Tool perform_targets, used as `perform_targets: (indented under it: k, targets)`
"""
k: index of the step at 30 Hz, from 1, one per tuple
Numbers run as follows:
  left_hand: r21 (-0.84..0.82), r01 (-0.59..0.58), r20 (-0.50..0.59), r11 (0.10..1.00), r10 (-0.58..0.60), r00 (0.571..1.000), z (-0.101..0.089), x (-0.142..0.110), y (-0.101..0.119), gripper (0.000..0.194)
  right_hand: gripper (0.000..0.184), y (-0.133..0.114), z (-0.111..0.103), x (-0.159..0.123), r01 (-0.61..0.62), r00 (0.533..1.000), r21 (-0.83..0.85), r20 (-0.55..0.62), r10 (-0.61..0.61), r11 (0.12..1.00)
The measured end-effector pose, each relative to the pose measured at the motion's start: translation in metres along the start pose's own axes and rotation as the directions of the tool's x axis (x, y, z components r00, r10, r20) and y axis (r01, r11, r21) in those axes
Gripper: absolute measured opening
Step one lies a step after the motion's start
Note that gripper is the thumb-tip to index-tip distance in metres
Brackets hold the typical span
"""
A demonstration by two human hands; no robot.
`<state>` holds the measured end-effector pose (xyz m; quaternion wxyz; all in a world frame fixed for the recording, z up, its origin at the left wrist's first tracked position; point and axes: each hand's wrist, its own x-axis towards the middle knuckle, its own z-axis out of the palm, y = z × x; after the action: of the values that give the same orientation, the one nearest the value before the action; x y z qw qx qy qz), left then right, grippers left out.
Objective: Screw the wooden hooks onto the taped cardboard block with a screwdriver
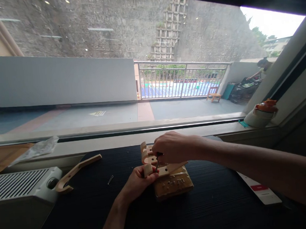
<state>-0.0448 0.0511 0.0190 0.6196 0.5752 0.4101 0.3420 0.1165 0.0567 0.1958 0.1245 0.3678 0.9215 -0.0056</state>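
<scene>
In the head view, my left hand [140, 181] is closed around the curled end of a pale wooden hook [163, 171], which lies across a taped cardboard box [175, 188]. My right hand [169, 148] is above it, fingers wrapped round a screwdriver-like tool [157, 164]. Its thin metal shaft points down at the hook beside my left fingers; the tip is partly hidden. Behind this piece are more wooden hooks [148, 159] with dark holes, partly covered by my right hand. Several small screws [177, 182] are scattered on the box's near part.
Another wooden hook [78, 168] and a small metal piece [110, 179] lie on the black table [96, 209]. A white radiator-like unit [24, 184] stands left. A white-and-red card [261, 189] is under my right forearm. A bottle [263, 113] sits on the sill. Outside, a person [265, 66] handles black bags.
</scene>
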Motion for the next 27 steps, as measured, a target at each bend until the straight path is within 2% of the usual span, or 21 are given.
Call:
perform_targets:
  k: [7, 11, 16, 19, 24, 27]
  targets:
    - [-0.046, -0.023, 0.132, 0.999, 0.029, 0.991, -0.005, -0.003, 0.004, 0.035, 0.019, 0.000, -0.004, -0.002, 0.046, 0.999, 0.061, -0.010, -0.046, 0.997]
    - [-0.015, -0.032, 0.109, 0.999, 0.033, 0.993, -0.006, -0.002, 0.002, 0.033, 0.019, 0.002, -0.001, -0.001, 0.010, 1.000, 0.071, -0.005, -0.010, 0.997]
    - [-0.015, -0.018, 0.103, 1.000, 0.019, 0.994, -0.006, -0.001, -0.001, 0.033, 0.029, 0.006, -0.003, -0.006, -0.066, 0.998, 0.028, 0.019, 0.065, 0.997]
    - [-0.022, -0.020, 0.102, 1.000, 0.023, 0.995, -0.005, -0.001, -0.002, 0.035, 0.029, 0.003, -0.011, -0.009, -0.020, 0.999, 0.040, 0.043, 0.018, 0.999]
    - [-0.026, 0.004, 0.087, 1.000, -0.002, 0.996, -0.003, -0.003, 0.003, 0.035, 0.015, -0.004, -0.018, 0.000, 0.105, 0.992, 0.022, 0.066, -0.107, 0.994]
    - [-0.036, 0.015, 0.086, 0.999, -0.012, 0.996, -0.002, -0.004, 0.008, 0.034, 0.016, -0.004, -0.014, 0.006, 0.059, 0.995, -0.009, 0.077, -0.058, 0.998]
